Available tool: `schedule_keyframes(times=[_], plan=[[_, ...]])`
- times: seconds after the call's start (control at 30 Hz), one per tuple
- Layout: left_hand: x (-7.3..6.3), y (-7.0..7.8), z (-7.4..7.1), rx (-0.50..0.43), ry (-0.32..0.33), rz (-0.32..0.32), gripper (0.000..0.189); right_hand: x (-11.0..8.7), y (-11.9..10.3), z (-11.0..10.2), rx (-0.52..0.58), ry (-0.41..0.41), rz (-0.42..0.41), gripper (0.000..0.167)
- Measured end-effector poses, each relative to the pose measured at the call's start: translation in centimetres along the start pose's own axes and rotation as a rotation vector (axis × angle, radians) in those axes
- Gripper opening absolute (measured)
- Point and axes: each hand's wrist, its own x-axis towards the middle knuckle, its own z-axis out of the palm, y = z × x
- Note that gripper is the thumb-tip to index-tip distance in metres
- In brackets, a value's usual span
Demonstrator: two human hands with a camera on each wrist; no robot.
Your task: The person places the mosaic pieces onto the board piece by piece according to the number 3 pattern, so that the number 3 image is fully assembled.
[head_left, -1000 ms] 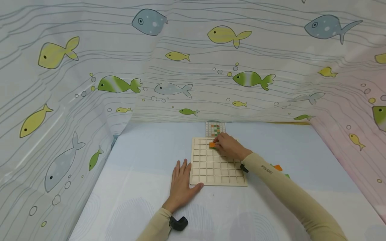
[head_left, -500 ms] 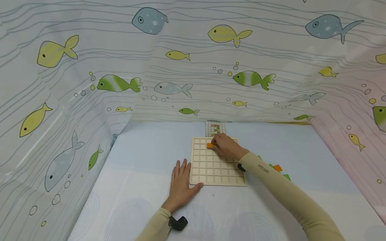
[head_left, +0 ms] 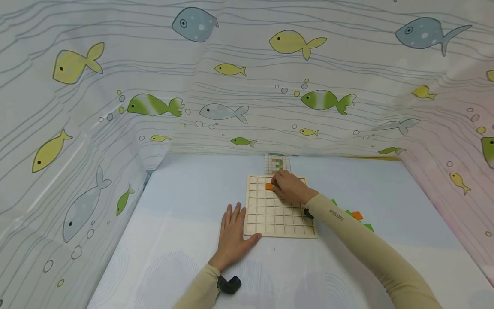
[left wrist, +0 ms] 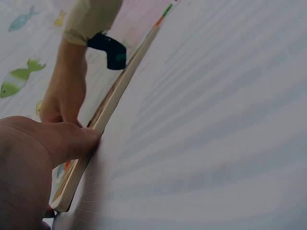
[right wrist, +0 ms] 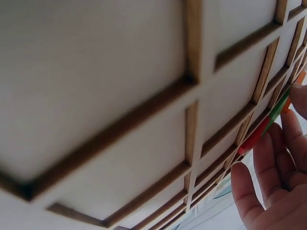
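A wooden grid board (head_left: 266,218) lies flat before me. At its near left corner rests my left hand (head_left: 233,240), fingers straight along the left side; its thumb (left wrist: 79,141) touches the front edge. My right hand (head_left: 291,189) reaches over the far rows and pinches an orange square tile (head_left: 268,186) between thumb and fingers. Beside it, in the right wrist view, a green tile (right wrist: 276,109) and a red tile (right wrist: 254,136) sit at the board, partly covered by the fingers. Whether the orange tile lies fully in a cell cannot be seen.
Behind the board stands a printed grid card (head_left: 273,162) with coloured squares, partly hidden by the right hand. Loose tiles lie right of the board, among them an orange one (head_left: 357,215) and a green one (head_left: 368,227), partly behind the right forearm. Fish-patterned cloth walls surround the table.
My right hand has shifted slightly left with the orange tile, then stayed almost still over the same spot. The left hand keeps its place. The head view has tilted a little.
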Motion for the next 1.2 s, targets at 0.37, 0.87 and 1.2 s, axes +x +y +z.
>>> schedule_keyframes(times=[0.37,0.87,1.2], plan=[[0.19,0.20,-0.17,-0.008,0.006,0.008,0.092,0.07,-0.22,-0.49,0.075,-0.066,0.092,0.030],[0.20,0.27,-0.23,-0.007,-0.003,0.002,0.091,-0.01,-0.17,-0.37,0.078,-0.053,0.078,0.030],[0.03,0.14,-0.16,0.001,-0.003,-0.001,0.090,0.12,-0.02,0.03,0.116,-0.043,0.086,0.027]])
